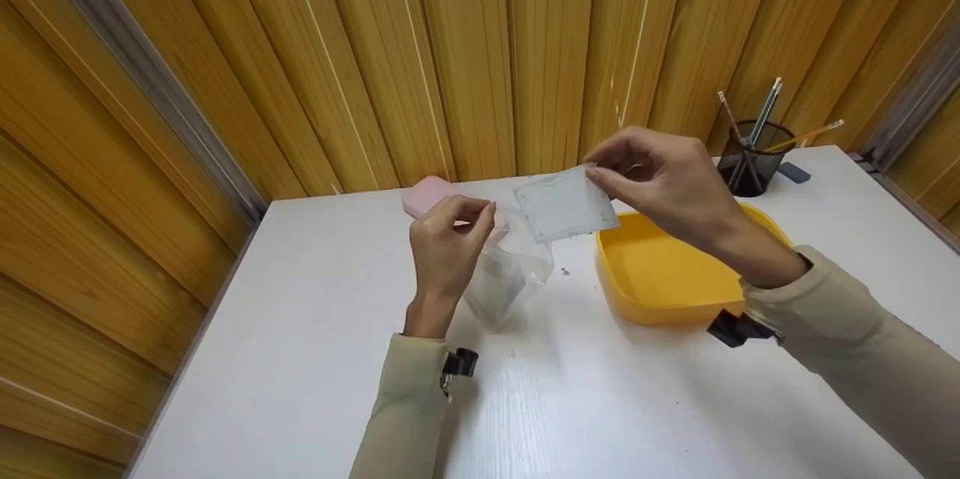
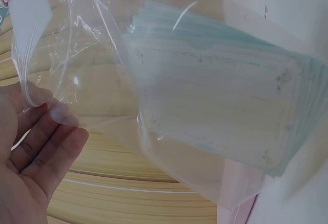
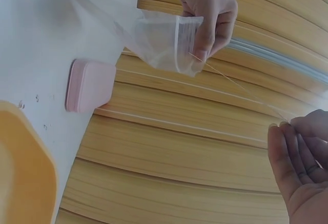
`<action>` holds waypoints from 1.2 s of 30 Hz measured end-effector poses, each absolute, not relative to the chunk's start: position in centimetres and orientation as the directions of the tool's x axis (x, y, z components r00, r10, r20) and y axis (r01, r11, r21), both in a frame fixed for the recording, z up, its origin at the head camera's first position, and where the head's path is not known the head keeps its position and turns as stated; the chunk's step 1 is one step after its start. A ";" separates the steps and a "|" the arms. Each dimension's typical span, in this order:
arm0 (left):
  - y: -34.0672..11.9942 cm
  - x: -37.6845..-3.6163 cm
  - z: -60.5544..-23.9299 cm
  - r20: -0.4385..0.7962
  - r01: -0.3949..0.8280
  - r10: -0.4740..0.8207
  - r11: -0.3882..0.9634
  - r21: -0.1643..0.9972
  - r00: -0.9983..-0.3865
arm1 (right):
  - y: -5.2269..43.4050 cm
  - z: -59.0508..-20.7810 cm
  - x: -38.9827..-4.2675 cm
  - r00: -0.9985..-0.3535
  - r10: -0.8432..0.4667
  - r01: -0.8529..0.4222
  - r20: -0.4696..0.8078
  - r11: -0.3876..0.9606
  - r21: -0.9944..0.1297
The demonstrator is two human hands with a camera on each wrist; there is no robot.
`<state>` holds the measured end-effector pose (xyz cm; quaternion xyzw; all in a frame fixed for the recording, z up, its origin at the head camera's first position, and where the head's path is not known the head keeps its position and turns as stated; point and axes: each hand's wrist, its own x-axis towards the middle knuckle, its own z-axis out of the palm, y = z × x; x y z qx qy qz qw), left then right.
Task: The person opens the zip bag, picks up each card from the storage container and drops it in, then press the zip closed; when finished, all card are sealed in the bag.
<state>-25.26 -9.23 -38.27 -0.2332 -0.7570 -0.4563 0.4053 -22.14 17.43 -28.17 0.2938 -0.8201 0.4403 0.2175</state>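
My left hand [image 1: 448, 243] pinches the top of a clear zip bag [image 1: 534, 263], which hangs over the white table. Inside the bag, in the left wrist view, lies a fanned stack of pale blue cards [image 2: 215, 98] with printed borders. Between thumb and fingertips, my right hand [image 1: 671, 179] pinches one similar pale card [image 1: 566, 205] by its upper right corner. This card is outside the bag, just above and to the right of its mouth. The right wrist view shows it edge-on as a thin line, its far end close to the bag's opening.
A yellow bin [image 1: 622, 299] stands on the table under my right forearm. Behind my left hand is a pink box [image 1: 427, 194] near the wall. At the back right are a black mesh cup [image 1: 757, 168] of pencils and a small dark block [image 1: 793, 172].
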 end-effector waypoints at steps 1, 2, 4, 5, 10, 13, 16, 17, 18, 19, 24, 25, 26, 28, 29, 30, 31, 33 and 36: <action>-9.2 -25.3 -38.2 0.827 0.722 -0.018 0.476 0.501 -0.562 | 17.2 -28.2 -22.2 -0.736 -0.303 -0.671 0.605 0.446 -0.593; -9.2 -25.3 -38.2 0.826 0.721 -0.018 0.478 0.502 -0.563 | 17.0 -28.3 -22.3 -0.740 -0.314 -0.668 0.595 0.451 -0.592; -9.2 -25.3 -38.2 0.822 0.716 -0.019 0.479 0.508 -0.570 | 16.6 -28.5 -22.4 -0.745 -0.336 -0.664 0.577 0.465 -0.586; -9.2 -25.3 -38.2 0.820 0.714 -0.020 0.479 0.510 -0.572 | 16.4 -28.6 -22.4 -0.747 -0.345 -0.661 0.568 0.472 -0.583; -9.3 -25.3 -38.2 0.819 0.717 -0.019 0.471 0.514 -0.574 | 15.1 -28.9 -22.6 -0.753 -0.396 -0.658 0.526 0.480 -0.580; -9.3 -25.3 -38.3 0.816 0.715 -0.018 0.470 0.517 -0.578 | 14.3 -29.2 -22.7 -0.756 -0.417 -0.655 0.505 0.475 -0.587; -9.3 -25.3 -38.3 0.809 0.709 -0.016 0.470 0.525 -0.588 | 13.7 -29.6 -23.0 -0.759 -0.429 -0.650 0.489 0.468 -0.598; -9.3 -25.3 -38.2 0.806 0.708 -0.015 0.470 0.528 -0.591 | 13.6 -29.8 -23.1 -0.760 -0.433 -0.649 0.485 0.465 -0.602; -9.3 -25.2 -38.2 0.805 0.706 -0.014 0.470 0.529 -0.594 | 13.4 -29.9 -23.2 -0.760 -0.437 -0.648 0.480 0.461 -0.607; -9.2 -25.2 -38.2 0.803 0.706 -0.011 0.469 0.530 -0.596 | 13.2 -30.1 -23.3 -0.762 -0.440 -0.646 0.475 0.456 -0.612; -9.2 -25.2 -38.2 0.807 0.711 -0.005 0.470 0.523 -0.590 | 12.6 -30.8 -23.9 -0.764 -0.460 -0.640 0.453 0.442 -0.629; -9.2 -25.2 -38.2 0.810 0.713 -0.005 0.471 0.520 -0.587 | 12.5 -30.9 -24.0 -0.764 -0.463 -0.638 0.449 0.441 -0.631; -9.2 -25.2 -38.2 0.812 0.715 -0.003 0.473 0.515 -0.583 | 12.4 -31.1 -24.1 -0.765 -0.464 -0.637 0.447 0.440 -0.633; -9.1 -25.2 -38.2 0.815 0.717 0.002 0.477 0.509 -0.580 | 12.3 -31.4 -24.3 -0.767 -0.466 -0.633 0.441 0.440 -0.637; -9.1 -25.2 -38.2 0.815 0.716 0.003 0.479 0.507 -0.580 | 12.2 -31.5 -24.4 -0.766 -0.466 -0.635 0.444 0.440 -0.635; -9.1 -25.2 -38.2 0.814 0.715 0.005 0.482 0.507 -0.581 | 12.1 -31.7 -24.5 -0.764 -0.466 -0.638 0.447 0.441 -0.631; -9.1 -25.2 -38.2 0.813 0.713 0.006 0.484 0.507 -0.582 | 12.1 -31.9 -24.6 -0.758 -0.468 -0.645 0.454 0.442 -0.623; -9.1 -25.1 -38.2 0.810 0.708 0.007 0.491 0.508 -0.586 | 12.0 -32.3 -24.8 -0.737 -0.481 -0.672 0.474 0.445 -0.592; -9.1 -25.2 -38.2 0.811 0.704 0.005 0.499 0.505 -0.585 | 11.8 -32.8 -25.1 -0.691 -0.515 -0.721 0.507 0.446 -0.530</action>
